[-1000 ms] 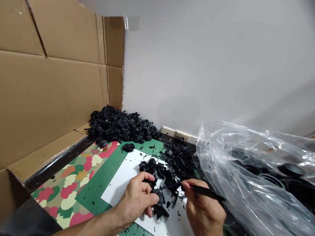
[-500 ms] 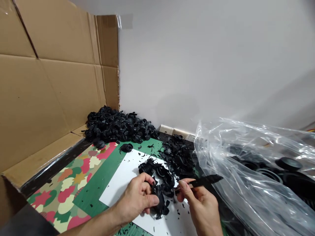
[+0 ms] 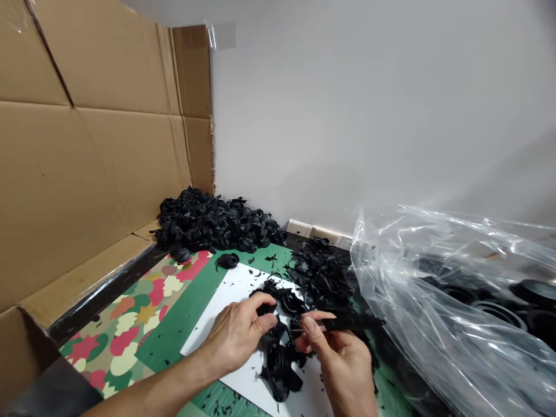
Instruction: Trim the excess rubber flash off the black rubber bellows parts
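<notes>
My left hand (image 3: 241,330) is closed, thumb and fingers curled about a black ribbed rubber part (image 3: 277,329) among others on the white sheet (image 3: 208,324). In my right hand (image 3: 336,347) is a slim tool (image 3: 356,322) with a dark handle, held between thumb and fingers. Its thin metal tip points left, close to the part at my left fingers; the exact kind of tool is unclear. Below my hands, another black ribbed part (image 3: 280,370) lies loose with torn, ragged edges. Black scraps are scattered around it.
A large pile of black ribbed parts (image 3: 217,223) stands against the cardboard (image 3: 108,174) and wall. Black shavings (image 3: 324,275) are heaped behind my right hand. At right, a clear plastic bag (image 3: 391,278) holds black round parts. Green (image 3: 174,330) and patterned sheets (image 3: 125,318) cover the table.
The black part that my left hand held now lies on the white sheet. My left hand has moved up to another part, and the tool has shifted slightly left with my right hand.
</notes>
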The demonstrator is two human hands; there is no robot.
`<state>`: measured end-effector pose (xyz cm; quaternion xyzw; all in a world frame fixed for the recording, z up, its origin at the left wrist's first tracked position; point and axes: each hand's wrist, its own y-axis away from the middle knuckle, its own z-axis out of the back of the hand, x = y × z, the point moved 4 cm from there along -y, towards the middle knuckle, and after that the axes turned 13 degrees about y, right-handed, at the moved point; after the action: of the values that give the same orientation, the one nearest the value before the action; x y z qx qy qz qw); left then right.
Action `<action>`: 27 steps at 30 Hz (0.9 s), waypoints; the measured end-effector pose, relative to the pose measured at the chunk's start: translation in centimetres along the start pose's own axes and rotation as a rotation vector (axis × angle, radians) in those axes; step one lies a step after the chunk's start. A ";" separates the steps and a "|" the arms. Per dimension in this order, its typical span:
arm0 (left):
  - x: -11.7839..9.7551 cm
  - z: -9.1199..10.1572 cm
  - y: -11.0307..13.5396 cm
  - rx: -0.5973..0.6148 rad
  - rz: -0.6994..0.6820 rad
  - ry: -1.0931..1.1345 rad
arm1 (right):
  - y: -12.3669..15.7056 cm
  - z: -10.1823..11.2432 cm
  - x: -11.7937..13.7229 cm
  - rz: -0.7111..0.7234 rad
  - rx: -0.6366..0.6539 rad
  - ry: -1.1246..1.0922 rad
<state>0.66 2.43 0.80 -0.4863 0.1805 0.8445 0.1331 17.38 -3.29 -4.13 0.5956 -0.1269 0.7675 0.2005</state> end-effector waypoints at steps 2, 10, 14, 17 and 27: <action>-0.3 -0.2 -0.3 -0.006 -0.022 -0.049 | 0.0 -0.2 0.0 0.009 0.000 -0.001; 2.3 -1.5 -0.9 -0.038 0.056 0.436 | 0.3 0.1 0.1 0.007 -0.014 -0.033; 3.0 -1.5 -1.1 -0.033 0.062 0.683 | 0.5 -0.2 0.5 0.021 -0.062 -0.096; 3.0 -1.6 -1.1 -0.047 0.035 0.715 | 0.5 -0.6 0.3 0.046 -0.094 -0.033; 2.7 -2.0 -0.7 -0.175 -0.053 0.738 | 0.7 -1.9 0.2 0.196 -0.105 0.150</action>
<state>1.15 2.28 -2.64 -0.7718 0.1306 0.6211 0.0390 15.34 -3.04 -4.39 0.5098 -0.2090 0.8182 0.1644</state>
